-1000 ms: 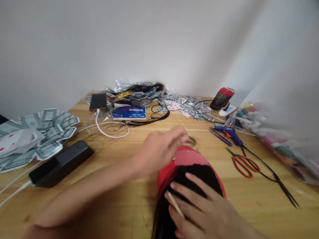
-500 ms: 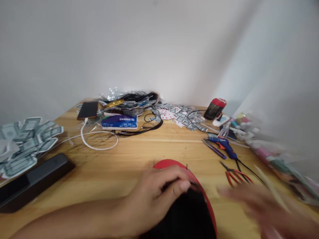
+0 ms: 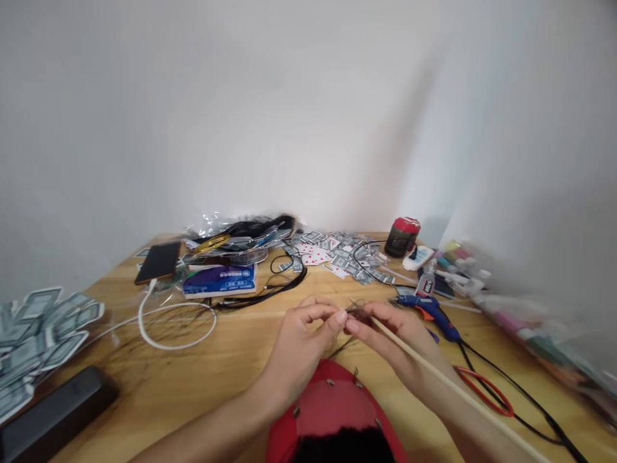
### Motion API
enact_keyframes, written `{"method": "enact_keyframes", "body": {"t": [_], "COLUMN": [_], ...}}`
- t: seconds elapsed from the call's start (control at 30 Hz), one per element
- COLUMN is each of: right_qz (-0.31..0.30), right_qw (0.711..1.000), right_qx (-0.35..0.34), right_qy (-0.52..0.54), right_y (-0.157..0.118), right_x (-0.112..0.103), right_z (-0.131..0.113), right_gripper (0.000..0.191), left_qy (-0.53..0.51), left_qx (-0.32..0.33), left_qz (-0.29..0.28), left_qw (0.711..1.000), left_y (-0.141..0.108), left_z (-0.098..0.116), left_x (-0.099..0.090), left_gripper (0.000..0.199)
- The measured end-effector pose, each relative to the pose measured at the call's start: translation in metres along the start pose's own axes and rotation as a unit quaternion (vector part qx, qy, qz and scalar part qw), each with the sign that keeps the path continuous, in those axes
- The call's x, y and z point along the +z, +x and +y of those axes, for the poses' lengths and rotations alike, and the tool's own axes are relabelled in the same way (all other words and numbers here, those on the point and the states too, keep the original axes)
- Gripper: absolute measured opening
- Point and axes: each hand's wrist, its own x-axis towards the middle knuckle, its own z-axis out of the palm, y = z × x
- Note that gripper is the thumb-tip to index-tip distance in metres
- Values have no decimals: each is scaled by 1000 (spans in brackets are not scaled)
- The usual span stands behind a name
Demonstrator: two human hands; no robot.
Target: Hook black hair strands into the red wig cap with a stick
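Observation:
My left hand (image 3: 301, 347) is closed, thumb and forefinger pinching a small wisp of dark, hair-like strands (image 3: 355, 310). My right hand (image 3: 402, 341) meets it fingertip to fingertip at the same wisp. A long, thin, pale stick (image 3: 450, 382) runs from the right fingers down past the wrist, its tip hidden near the strands. Below both hands is a rounded red form (image 3: 337, 402) with small metal clips on it. Black hair-like material (image 3: 344, 447) covers its near part, cut off by the frame's lower edge.
On the right lie a blue glue gun (image 3: 431, 312), a red-handled tool (image 3: 484, 391) half hidden by my arm, and plastic bags (image 3: 540, 341). Scattered playing cards (image 3: 337, 254), a phone (image 3: 158, 262), a blue packet (image 3: 220, 281) and a black box (image 3: 58, 411) stand further around.
My left hand has left the black material and risen forward. My right hand has come in from the right with the pale stick, and both now meet over the red form.

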Motion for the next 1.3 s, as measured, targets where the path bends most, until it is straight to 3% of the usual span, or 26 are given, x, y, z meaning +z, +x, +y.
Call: {"method": "enact_keyframes", "body": {"t": [0.27, 0.43, 0.63, 0.8, 1.1, 1.3], "right_qz": [-69, -70, -27, 36, 98, 162], "right_qw": [974, 940, 950, 958, 964, 972], "right_qx": [71, 100, 107, 111, 144, 142], "right_qy": [205, 318, 293, 262, 201, 90], "right_y": [3, 5, 13, 19, 31, 38], "right_x": [-12, -21, -38, -62, -68, -79], "right_z": [9, 9, 22, 33, 56, 84], "right_gripper": [23, 27, 35, 36, 43, 42], "left_qy": [-107, -228, -251, -239, -261, -278], "left_qx": [-73, -158, -234, -237, -203, -112], "left_qz": [-9, -45, -75, -69, 43, 174], "left_qw": [992, 960, 936, 939, 943, 938], "left_y": [6, 6, 14, 22, 28, 36], "left_z": [-5, 5, 14, 19, 24, 41], "left_x": [-7, -10, -31, -46, -47, -70], "left_gripper": [30, 32, 22, 26, 24, 32]}}
